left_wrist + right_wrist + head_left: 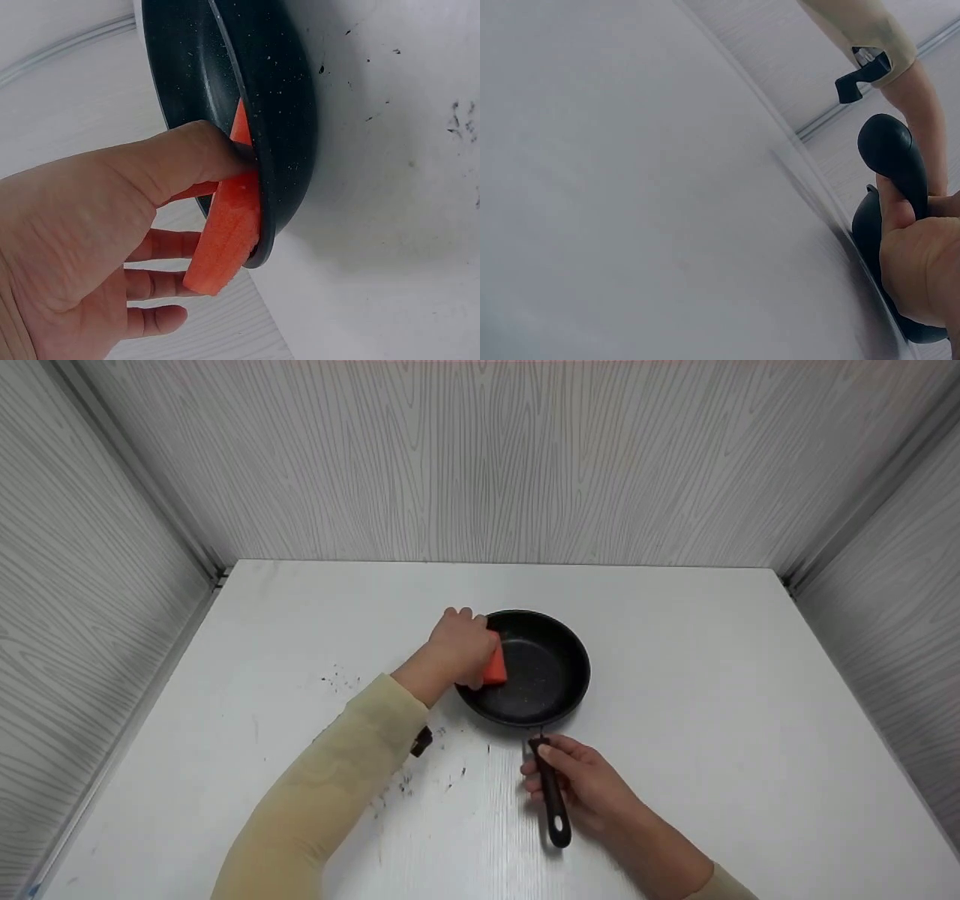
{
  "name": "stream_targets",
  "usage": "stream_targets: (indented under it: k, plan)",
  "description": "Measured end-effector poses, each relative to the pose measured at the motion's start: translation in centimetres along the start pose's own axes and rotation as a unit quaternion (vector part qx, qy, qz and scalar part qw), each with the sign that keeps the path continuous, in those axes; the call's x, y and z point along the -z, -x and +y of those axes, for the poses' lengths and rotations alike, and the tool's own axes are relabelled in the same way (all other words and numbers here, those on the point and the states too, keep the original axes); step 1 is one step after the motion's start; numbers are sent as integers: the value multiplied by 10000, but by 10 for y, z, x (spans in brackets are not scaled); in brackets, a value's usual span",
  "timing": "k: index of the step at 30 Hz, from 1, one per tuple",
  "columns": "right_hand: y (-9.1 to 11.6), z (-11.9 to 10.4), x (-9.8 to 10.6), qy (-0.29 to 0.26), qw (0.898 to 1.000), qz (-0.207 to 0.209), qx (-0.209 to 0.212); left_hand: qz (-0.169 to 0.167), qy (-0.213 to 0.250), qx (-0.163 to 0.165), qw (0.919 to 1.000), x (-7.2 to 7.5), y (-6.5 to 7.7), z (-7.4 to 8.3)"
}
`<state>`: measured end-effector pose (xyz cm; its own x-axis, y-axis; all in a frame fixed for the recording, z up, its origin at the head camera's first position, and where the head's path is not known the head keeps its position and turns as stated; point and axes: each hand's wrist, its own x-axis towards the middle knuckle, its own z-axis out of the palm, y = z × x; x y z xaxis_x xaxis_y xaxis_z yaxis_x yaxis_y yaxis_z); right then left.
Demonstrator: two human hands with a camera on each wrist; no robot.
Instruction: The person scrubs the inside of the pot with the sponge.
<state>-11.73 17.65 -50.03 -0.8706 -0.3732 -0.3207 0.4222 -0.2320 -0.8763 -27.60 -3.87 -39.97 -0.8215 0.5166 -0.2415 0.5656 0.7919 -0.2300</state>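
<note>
A black frying pan (540,667) sits on the white table, its handle (553,802) pointing toward me. My left hand (461,645) pinches a red-orange sponge (495,664) against the pan's left inner wall. In the left wrist view, the thumb of that hand (82,210) lies across the sponge (225,240), whose one end sticks out past the pan rim (259,187). My right hand (589,780) grips the handle near the pan, thumb on top. From the right wrist view, the handle's rounded end (885,142) rises beyond the right hand (922,262).
Dark crumbs (405,784) are scattered on the white table (712,697), left of the handle and under the left forearm. Wood-grain panels (487,457) enclose the table at the back and both sides. A small black device (421,741) is at the left wrist.
</note>
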Motion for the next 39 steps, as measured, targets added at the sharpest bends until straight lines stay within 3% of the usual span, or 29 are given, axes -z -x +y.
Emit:
stream_targets:
  k: [9,20,39]
  plan:
    - [0,-1,-1,16,10000,54,-17,-179,664,-113,9976,3,11,-6]
    - [0,-1,-3,-117,9999,70,-59,-383,819,-156,9958,3,14,-8]
    - [1,0,-2,-171,9998,54,1,-615,1283,-517,9885,7,21,-9]
